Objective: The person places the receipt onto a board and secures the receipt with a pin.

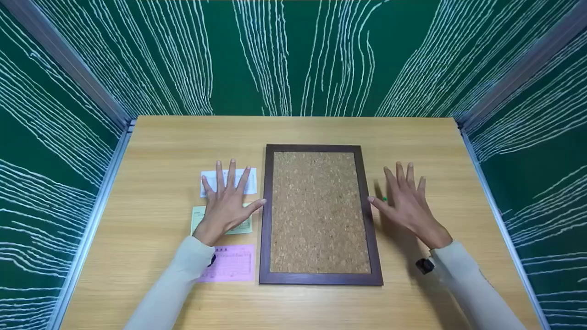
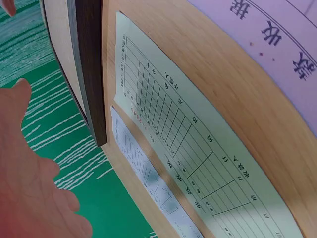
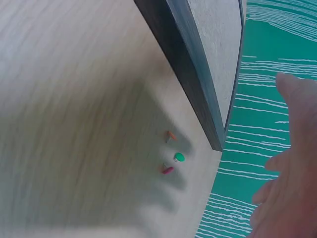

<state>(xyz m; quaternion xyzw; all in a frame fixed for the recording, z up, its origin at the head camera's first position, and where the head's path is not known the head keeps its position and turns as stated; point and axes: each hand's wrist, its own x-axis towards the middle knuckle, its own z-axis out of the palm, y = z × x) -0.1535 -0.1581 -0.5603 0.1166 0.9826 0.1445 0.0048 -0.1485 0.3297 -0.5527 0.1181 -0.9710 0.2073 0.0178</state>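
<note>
Wooden table point(image 1: 321, 316), green white-lined walls point(image 1: 293, 55) around.

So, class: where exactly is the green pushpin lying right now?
The green pushpin lies on the table right of the cork board, under the right hand, between an orange pin and a red pin.

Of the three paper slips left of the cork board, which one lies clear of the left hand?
The pink slip, nearest the table's front edge. The left hand covers parts of the white slip and green slip.
</note>
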